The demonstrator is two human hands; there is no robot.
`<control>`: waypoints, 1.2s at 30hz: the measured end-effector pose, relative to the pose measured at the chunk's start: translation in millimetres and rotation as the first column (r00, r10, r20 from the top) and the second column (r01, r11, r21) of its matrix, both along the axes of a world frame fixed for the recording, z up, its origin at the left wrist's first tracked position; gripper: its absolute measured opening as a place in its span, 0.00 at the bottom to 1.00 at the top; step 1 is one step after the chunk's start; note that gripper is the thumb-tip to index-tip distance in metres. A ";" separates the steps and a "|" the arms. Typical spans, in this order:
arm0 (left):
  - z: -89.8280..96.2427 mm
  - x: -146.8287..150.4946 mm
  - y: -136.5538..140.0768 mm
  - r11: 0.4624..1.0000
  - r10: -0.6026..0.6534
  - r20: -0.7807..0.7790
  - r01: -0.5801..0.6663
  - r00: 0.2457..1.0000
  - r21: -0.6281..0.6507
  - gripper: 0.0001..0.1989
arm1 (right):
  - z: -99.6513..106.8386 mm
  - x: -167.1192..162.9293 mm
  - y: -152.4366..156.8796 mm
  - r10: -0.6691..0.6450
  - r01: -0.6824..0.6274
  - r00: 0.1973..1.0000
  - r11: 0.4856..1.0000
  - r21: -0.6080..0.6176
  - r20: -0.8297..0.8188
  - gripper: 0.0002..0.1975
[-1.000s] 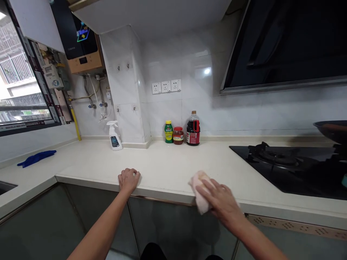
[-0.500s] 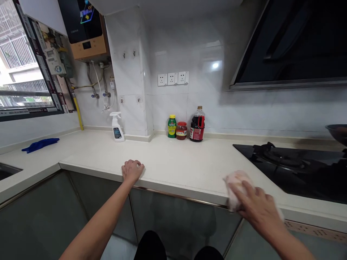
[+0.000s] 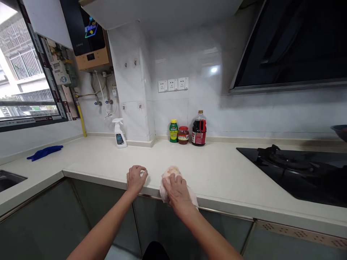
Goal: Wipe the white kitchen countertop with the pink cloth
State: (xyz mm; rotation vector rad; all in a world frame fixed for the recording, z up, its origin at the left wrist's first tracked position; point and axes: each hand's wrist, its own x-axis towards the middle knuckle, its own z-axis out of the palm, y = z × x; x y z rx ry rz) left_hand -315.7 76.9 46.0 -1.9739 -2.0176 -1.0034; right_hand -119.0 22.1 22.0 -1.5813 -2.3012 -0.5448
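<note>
My right hand (image 3: 177, 189) presses a pale pinkish cloth (image 3: 172, 170) against the front edge of the white countertop (image 3: 217, 166). Part of the cloth bunches out past the fingers, and some drapes over the edge; brownish marks show on its top. To the left, my left hand (image 3: 137, 177) rests at the counter's front edge with nothing in it. Its fingers are loosely curved, and a gap shows between thumb and forefinger. The two hands are a short distance apart.
Along the back wall stand a green bottle (image 3: 174, 131), a red-lidded jar (image 3: 183, 135) and a large dark sauce bottle (image 3: 198, 129). A white spray bottle (image 3: 119, 133) and a blue cloth (image 3: 45, 152) lie leftward, near the sink (image 3: 11, 177). The black gas hob (image 3: 295, 169) is at right.
My right hand has swept the cloth leftward along the counter's front edge, from near the hob to beside my left hand. My left hand stays at the edge; the view has shifted slightly.
</note>
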 end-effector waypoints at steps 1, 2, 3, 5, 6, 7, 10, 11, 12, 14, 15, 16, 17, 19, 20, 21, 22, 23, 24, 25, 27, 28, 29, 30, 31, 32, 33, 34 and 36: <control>-2.9 6.0 -6.7 0.998 -0.061 0.000 0.061 0.998 0.035 0.12 | -0.5 2.5 0.0 0.013 -0.013 1.000 1.000 -0.008 -0.015 0.42; -7.1 13.5 -14.0 0.986 -0.142 0.001 0.142 0.990 0.084 0.12 | -0.6 7.4 0.0 0.049 -0.050 0.997 0.999 -0.018 -0.054 0.48; -12.2 22.0 -21.3 0.962 -0.237 0.000 0.235 0.971 0.140 0.13 | -0.4 14.8 0.6 0.107 -0.111 0.988 0.993 -0.026 -0.115 0.52; -23.3 40.1 -34.1 0.881 -0.423 -0.025 0.417 0.906 0.222 0.16 | 0.3 38.4 3.9 0.243 -0.259 0.935 0.966 -0.027 -0.257 0.52; -28.2 48.6 -38.9 0.846 -0.487 -0.047 0.484 0.872 0.223 0.19 | 0.2 54.6 6.9 0.300 -0.322 0.895 0.946 -0.013 -0.331 0.46; -32.3 56.4 -42.3 0.828 -0.525 -0.074 0.529 0.848 0.185 0.21 | -0.7 73.7 10.5 0.337 -0.363 0.853 0.932 0.010 -0.399 0.38; -37.4 74.8 -45.0 0.832 -0.547 -0.155 0.554 0.823 0.003 0.30 | -11.7 141.6 22.4 0.293 -0.287 0.810 0.954 0.093 -0.508 0.20; -37.0 80.0 -44.0 0.840 -0.539 -0.172 0.541 0.825 -0.039 0.33 | -18.3 164.4 25.7 0.241 -0.215 0.821 0.970 0.112 -0.517 0.20; -35.9 85.2 -42.5 0.848 -0.529 -0.184 0.526 0.829 -0.068 0.36 | -25.9 185.2 28.4 0.155 -0.102 0.852 0.986 0.131 -0.500 0.21; -32.7 96.3 -38.3 0.862 -0.506 -0.183 0.496 0.843 -0.101 0.41 | -41.9 216.2 31.6 -0.006 0.069 0.895 0.990 0.124 -0.445 0.24; -30.9 102.1 -35.7 0.870 -0.493 -0.174 0.480 0.852 -0.115 0.44 | -48.9 225.2 32.3 -0.056 0.117 0.904 0.986 0.119 -0.423 0.26; -29.0 107.9 -33.0 0.878 -0.478 -0.162 0.461 0.864 -0.133 0.47 | -54.4 229.9 32.4 -0.075 0.129 0.912 0.986 0.108 -0.404 0.27; -26.9 113.2 -30.0 0.887 -0.457 -0.148 0.437 0.877 -0.150 0.50 | -58.1 231.0 32.0 -0.075 0.122 0.917 0.988 0.097 -0.391 0.27; -22.5 121.6 -24.3 0.901 -0.415 -0.124 0.387 0.902 -0.196 0.57 | -60.1 226.8 30.7 -0.072 0.106 0.924 0.992 0.070 -0.375 0.28; -20.4 124.5 -22.0 0.900 -0.402 -0.114 0.369 0.908 -0.232 0.61 | -58.8 223.7 30.0 -0.078 0.105 0.925 0.993 0.053 -0.371 0.29; -18.5 127.0 -20.4 0.894 -0.398 -0.104 0.359 0.912 -0.270 0.63 | -56.7 221.1 29.3 -0.085 0.106 0.924 0.994 0.037 -0.372 0.29; -17.3 129.5 -19.8 0.885 -0.401 -0.096 0.358 0.911 -0.299 0.65 | -54.3 219.2 28.7 -0.093 0.110 0.922 0.994 0.023 -0.376 0.30; -17.1 132.7 -20.5 0.875 -0.414 -0.091 0.368 0.906 -0.315 0.65 | -51.8 218.3 28.2 -0.099 0.114 0.919 0.993 0.016 -0.382 0.30; -18.2 137.2 -22.5 0.866 -0.435 -0.093 0.388 0.896 -0.314 0.63 | -49.7 218.0 27.7 -0.104 0.118 0.918 0.993 0.013 -0.383 0.30; -20.6 143.3 -25.9 0.860 -0.461 -0.104 0.415 0.881 -0.297 0.61 | -48.1 218.2 27.1 -0.110 0.123 0.916 0.992 0.010 -0.385 0.30; -28.8 160.2 -36.0 0.853 -0.508 -0.152 0.469 0.848 -0.230 0.56 | -45.9 218.6 25.7 -0.126 0.139 0.913 0.990 0.004 -0.389 0.30; -33.8 170.2 -41.9 0.849 -0.524 -0.180 0.493 0.832 -0.191 0.54 | -45.2 218.5 24.7 -0.137 0.148 0.911 0.989 -0.001 -0.388 0.31; -38.9 180.1 -47.7 0.842 -0.539 -0.211 0.518 0.816 -0.149 0.52 | -44.6 218.2 23.6 -0.147 0.156 0.911 0.988 -0.008 -0.385 0.31; -43.7 189.0 -52.8 0.833 -0.551 -0.244 0.543 0.798 -0.105 0.50 | -44.0 217.8 22.4 -0.158 0.164 0.910 0.986 -0.016 -0.382 0.30; -47.8 195.9 -56.7 0.822 -0.559 -0.277 0.567 0.781 -0.060 0.49 | -43.5 217.4 21.1 -0.168 0.171 0.910 0.985 -0.024 -0.379 0.30; -51.2 200.2 -59.3 0.809 -0.564 -0.309 0.588 0.765 -0.019 0.49 | -43.0 217.2 19.9 -0.175 0.176 0.910 0.984 -0.031 -0.377 0.30; -54.0 201.5 -60.3 0.793 -0.569 -0.343 0.610 0.748 0.015 0.50 | -42.7 217.3 18.8 -0.178 0.178 0.910 0.983 -0.036 -0.374 0.30; -56.3 199.7 -59.7 0.776 -0.571 -0.377 0.629 0.730 0.042 0.51 | -42.6 217.8 17.9 -0.176 0.174 0.912 0.984 -0.039 -0.371 0.29; -60.5 187.5 -54.5 0.745 -0.571 -0.444 0.663 0.690 0.072 0.53 | -42.9 219.7 16.8 -0.165 0.160 0.916 0.986 -0.043 -0.365 0.29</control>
